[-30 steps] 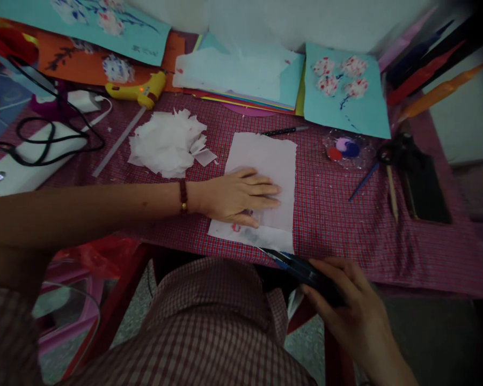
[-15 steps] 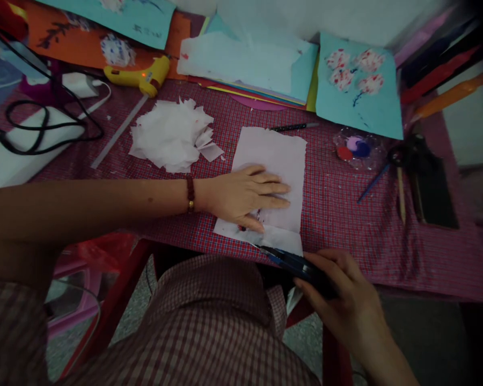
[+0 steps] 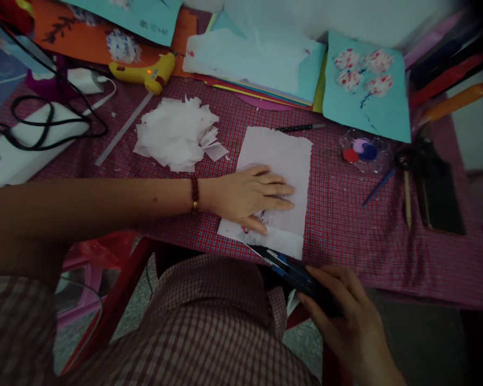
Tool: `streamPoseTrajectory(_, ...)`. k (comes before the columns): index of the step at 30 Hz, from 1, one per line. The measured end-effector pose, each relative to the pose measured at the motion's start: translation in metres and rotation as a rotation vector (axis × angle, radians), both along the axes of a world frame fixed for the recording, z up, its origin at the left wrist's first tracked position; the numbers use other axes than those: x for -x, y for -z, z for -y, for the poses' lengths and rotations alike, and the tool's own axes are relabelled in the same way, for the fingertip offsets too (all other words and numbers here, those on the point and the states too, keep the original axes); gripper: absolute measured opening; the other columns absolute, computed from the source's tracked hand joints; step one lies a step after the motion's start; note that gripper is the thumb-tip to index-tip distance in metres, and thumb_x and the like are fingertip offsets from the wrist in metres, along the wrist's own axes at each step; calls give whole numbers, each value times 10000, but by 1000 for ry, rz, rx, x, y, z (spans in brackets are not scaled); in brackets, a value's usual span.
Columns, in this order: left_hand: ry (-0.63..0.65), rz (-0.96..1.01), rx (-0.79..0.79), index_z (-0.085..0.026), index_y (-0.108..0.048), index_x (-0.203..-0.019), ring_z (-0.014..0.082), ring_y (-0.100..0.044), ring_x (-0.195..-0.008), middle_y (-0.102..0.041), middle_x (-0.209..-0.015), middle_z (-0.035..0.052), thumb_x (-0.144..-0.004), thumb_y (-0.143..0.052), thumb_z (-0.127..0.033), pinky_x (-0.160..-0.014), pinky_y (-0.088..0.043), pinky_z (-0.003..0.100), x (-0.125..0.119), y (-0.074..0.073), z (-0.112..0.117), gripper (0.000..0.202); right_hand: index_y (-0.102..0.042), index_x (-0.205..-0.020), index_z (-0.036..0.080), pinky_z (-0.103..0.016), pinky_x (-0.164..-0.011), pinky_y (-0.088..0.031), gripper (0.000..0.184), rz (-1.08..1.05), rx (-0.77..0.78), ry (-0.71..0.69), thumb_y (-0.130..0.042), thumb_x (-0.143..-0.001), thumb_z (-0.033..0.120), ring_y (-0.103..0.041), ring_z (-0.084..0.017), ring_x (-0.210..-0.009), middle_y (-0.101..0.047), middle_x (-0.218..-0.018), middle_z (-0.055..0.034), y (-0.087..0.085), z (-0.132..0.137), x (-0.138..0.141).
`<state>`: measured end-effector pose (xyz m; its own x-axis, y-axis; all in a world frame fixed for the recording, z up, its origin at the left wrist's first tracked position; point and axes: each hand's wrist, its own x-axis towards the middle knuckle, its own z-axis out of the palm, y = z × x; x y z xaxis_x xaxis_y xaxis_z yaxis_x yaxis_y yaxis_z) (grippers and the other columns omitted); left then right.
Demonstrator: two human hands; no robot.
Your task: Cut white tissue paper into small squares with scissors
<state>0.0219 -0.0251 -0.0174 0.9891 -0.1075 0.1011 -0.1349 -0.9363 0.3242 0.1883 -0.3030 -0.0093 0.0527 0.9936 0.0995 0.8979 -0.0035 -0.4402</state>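
At the near edge of the red checked tablecloth (image 3: 346,214), a pale pink sheet (image 3: 284,153) lies flat, right in front of the person. The left hand (image 3: 251,195) rests palm-down on the sheet's lower half. Its fingers are stretched out close together and point toward 3 o'clock, gripping nothing. A beaded bracelet (image 3: 194,193) sits on that wrist. Small red and dark smudges show on the paper just under the thumb.

At 5 o'clock from the sheet, off the table edge and over the lap, the right hand (image 3: 346,316) is curled round a dark tool (image 3: 295,272) with a blue streak. It looks like scissors, though it is too dim to be sure. The thin tip points toward 10 o'clock and lies just beside the sheet's near edge. I cannot tell if it touches.

At 10 o'clock from the sheet there is a heap of white paper scraps (image 3: 177,134). A yellow glue gun (image 3: 145,72) lies beyond it. A pen (image 3: 301,127) lies at 12 o'clock, just off the sheet's far edge, and behind it is a stack of coloured paper (image 3: 257,64). At 2 o'clock sit a small paint palette (image 3: 360,150) and a teal card (image 3: 366,91) dabbed with blossoms.
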Motion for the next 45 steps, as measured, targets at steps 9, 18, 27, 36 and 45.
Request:
streamPoseTrajectory(9, -81, -72, -24, -185, -513, -1369, 308, -373, -1362, -444, -1487, 128, -907, -385, -651, -1103, -229, 465, -6, -16, 15, 669, -566, -1188, 199, -309, -682, -575, 302, 15, -6, -15, -580, -919, 334, -633, -201, -881, -570, -1050, -84, -3, -4, 0)
streamPoseTrajectory(18, -129, 51, -84, -203, -467, -1406, 315, -352, -1364, -427, -1502, 110, -929, -364, -616, -1106, -183, 498, -1, 4, 24, 640, -579, -1172, 183, -320, -737, -541, 297, 14, -25, -20, -612, -904, 307, -610, -199, -897, -562, -1054, -83, -4, -13, 1)
streamPoseTrajectory(27, -135, 56, -58, -218, -481, -1392, 304, -357, -1361, -437, -1496, 100, -940, -341, -606, -1105, -189, 495, -1, 3, 23, 612, -596, -1124, 170, -393, -760, -505, 282, 75, -77, -68, -630, -893, 326, -576, -241, -904, -579, -1027, -98, -5, -26, 1)
streamPoseTrajectory(36, -139, 62, -25, -217, -502, -1378, 310, -368, -1359, -451, -1485, 108, -935, -376, -596, -1110, -199, 503, -1, 1, 23, 597, -587, -1170, 188, -392, -745, -512, 304, 24, -41, -94, -641, -884, 275, -592, -236, -896, -586, -1038, -95, -6, -16, -14)
streamPoseTrajectory(45, -138, 57, -13, -215, -506, -1378, 316, -371, -1357, -452, -1484, 114, -926, -392, -601, -1109, -195, 505, -1, 0, 24, 604, -607, -1166, 194, -393, -731, -515, 310, 78, -101, -87, -650, -875, 294, -594, -241, -875, -603, -1007, -92, 0, -27, -13)
